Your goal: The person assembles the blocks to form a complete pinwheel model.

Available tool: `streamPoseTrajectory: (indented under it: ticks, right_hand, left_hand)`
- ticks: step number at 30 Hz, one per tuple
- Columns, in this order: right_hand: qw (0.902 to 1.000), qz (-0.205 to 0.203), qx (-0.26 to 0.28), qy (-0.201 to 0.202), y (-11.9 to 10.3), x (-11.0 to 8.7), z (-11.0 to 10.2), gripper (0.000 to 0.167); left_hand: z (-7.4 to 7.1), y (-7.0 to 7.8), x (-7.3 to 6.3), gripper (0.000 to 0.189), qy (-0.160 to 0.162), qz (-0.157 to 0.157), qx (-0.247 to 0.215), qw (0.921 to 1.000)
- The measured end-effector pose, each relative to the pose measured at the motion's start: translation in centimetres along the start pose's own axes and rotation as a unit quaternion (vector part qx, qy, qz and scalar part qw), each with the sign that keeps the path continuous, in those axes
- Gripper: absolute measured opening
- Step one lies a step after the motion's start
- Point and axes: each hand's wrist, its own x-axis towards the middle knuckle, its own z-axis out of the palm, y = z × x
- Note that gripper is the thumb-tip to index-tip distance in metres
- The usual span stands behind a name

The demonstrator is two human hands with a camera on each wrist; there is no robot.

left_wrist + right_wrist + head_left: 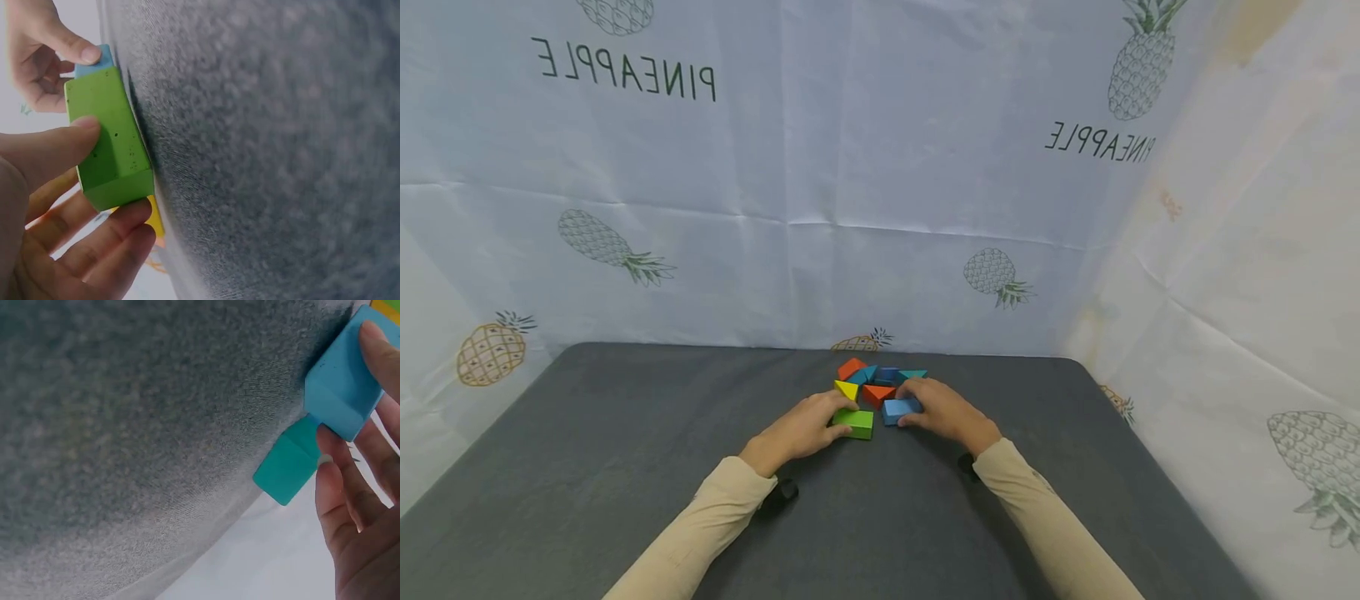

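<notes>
My left hand [801,427] pinches a green rectangular block [861,425], its thumb on the near face and fingers at the far side. In the left wrist view the green block [109,134] shows its long face under the thumb. To the right, across a small gap, my right hand [951,410] grips a light blue block [897,409] between thumb and fingers. Right behind these two blocks lie a yellow triangular block [847,389] and a red triangular block [877,395]. A teal block [287,465] shows beside the right fingertips in the right wrist view.
Farther back sit an orange-red block [851,367], a blue triangular block [863,375] and a dark blue block [887,376]. The dark grey table [625,467] ends at a white curtain [850,167] with printed pineapples. Dark wrist devices hang under both sleeves.
</notes>
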Motion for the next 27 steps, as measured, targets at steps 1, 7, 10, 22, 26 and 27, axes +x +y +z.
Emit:
streamPoseTrajectory:
  ticks: [1, 7, 10, 22, 26, 27]
  right_hand:
    - [1.0, 0.0, -0.001, -0.001, -0.1, -0.1, 0.0, 0.039]
    - [1.0, -0.004, -0.008, 0.004, -0.5, -1.2, 0.0, 0.04]
    - [0.9999, -0.006, -0.012, 0.007, -0.9, -1.8, 0.0, 0.041]
    - [0.9992, -0.02, -0.027, 0.021, -2.8, -4.1, 0.0, 0.04]
    - [0.999, -0.016, -0.034, 0.026, -3.3, -4.7, 0.0, 0.041]
    - [0.999, -0.014, -0.034, 0.025, -3.4, -4.9, 0.1, 0.041]
  left_hand:
    - [0.0, 0.0, -0.1, 0.037, 0.0, 0.0, -0.001, 1.0]
    - [-0.1, 0.4, -0.6, 0.036, 0.004, 0.009, 0.0, 0.9999]
    - [-0.2, 0.6, -0.9, 0.034, 0.007, 0.017, 0.0, 0.9998]
    - [-0.5, 1.8, -2.4, 0.032, 0.001, 0.015, 0.0, 0.9999]
    - [-0.5, 2.3, -2.8, 0.031, -0.003, 0.018, 0.004, 0.9998]
    - [-0.4, 2.5, -2.9, 0.031, -0.002, 0.019, 0.005, 0.9998]
